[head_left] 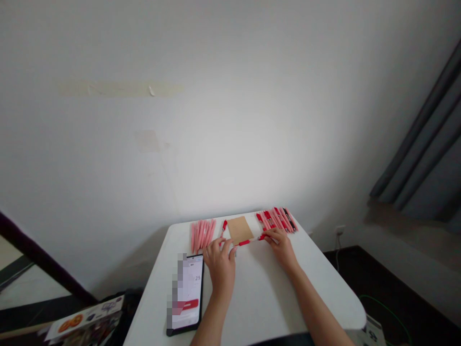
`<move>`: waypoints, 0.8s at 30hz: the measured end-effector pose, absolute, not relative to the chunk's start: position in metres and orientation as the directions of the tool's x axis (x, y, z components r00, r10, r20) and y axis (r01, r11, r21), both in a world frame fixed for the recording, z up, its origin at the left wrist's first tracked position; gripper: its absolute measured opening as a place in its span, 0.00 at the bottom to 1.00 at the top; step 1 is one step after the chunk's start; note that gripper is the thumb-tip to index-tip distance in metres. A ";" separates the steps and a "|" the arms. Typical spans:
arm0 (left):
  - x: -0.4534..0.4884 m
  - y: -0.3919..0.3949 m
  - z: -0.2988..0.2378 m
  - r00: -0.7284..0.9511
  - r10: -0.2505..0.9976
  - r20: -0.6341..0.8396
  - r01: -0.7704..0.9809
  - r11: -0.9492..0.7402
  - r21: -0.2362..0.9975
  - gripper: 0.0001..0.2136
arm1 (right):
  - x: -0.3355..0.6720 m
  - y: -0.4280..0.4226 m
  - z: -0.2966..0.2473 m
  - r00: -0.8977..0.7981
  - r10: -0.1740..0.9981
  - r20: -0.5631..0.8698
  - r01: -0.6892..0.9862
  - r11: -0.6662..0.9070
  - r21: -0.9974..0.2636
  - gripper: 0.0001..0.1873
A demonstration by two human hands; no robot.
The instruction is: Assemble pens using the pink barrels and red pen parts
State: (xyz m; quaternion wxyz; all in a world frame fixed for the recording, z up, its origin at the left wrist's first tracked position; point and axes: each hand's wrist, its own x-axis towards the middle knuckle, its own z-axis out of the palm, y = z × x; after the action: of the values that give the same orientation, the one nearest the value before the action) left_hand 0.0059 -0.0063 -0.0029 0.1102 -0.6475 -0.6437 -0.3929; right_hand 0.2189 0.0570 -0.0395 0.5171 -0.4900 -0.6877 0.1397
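Note:
A pen with red ends and a pale middle point(244, 242) lies across the front of a tan paper piece point(240, 229). My right hand point(281, 245) pinches its right end between thumb and fingers. My left hand point(220, 262) is at the pen's left end with fingers bent and apart; whether a fingertip touches the pen is unclear. Another red-and-clear pen point(224, 227) stretches away beyond my left fingers, which partly hide its near end. Left of it sits a row of pink sticks point(203, 234). Beyond my right hand lies a row of pink, red and black pens point(277, 219).
The white table point(262, 298) stands against a wall. A phone point(189, 293) with a lit screen lies left of my left forearm. A printed box point(90, 317) is below the table on the left; a grey curtain point(425, 168) hangs on the right.

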 end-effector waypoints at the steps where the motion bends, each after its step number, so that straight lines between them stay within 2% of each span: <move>1: 0.006 -0.006 -0.003 -0.131 0.749 0.649 0.918 -0.155 0.365 0.07 | 0.219 0.057 -0.040 0.007 0.819 0.573 0.528 0.484 -0.698 0.14; 8: 0.004 -0.006 -0.003 -0.148 0.753 0.641 0.911 -0.149 0.385 0.07 | 0.221 0.059 -0.041 0.031 0.825 0.565 0.522 0.468 -0.713 0.14; 14: 0.000 -0.005 -0.002 -0.214 0.739 0.638 0.919 -0.069 0.389 0.08 | 0.227 0.062 -0.044 0.092 0.831 0.548 0.544 0.419 -0.727 0.14; 24: -0.006 -0.005 0.000 -0.337 0.696 0.633 0.902 0.047 0.428 0.10 | 0.230 0.061 -0.043 0.218 0.764 0.607 0.555 0.415 -0.721 0.15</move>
State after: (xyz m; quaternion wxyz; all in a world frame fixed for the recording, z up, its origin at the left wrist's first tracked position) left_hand -0.0061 -0.0049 0.0001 0.1281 -0.5612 -0.7122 -0.4017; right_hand 0.2301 0.0608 -0.0428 0.5697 -0.5331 -0.6187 0.0917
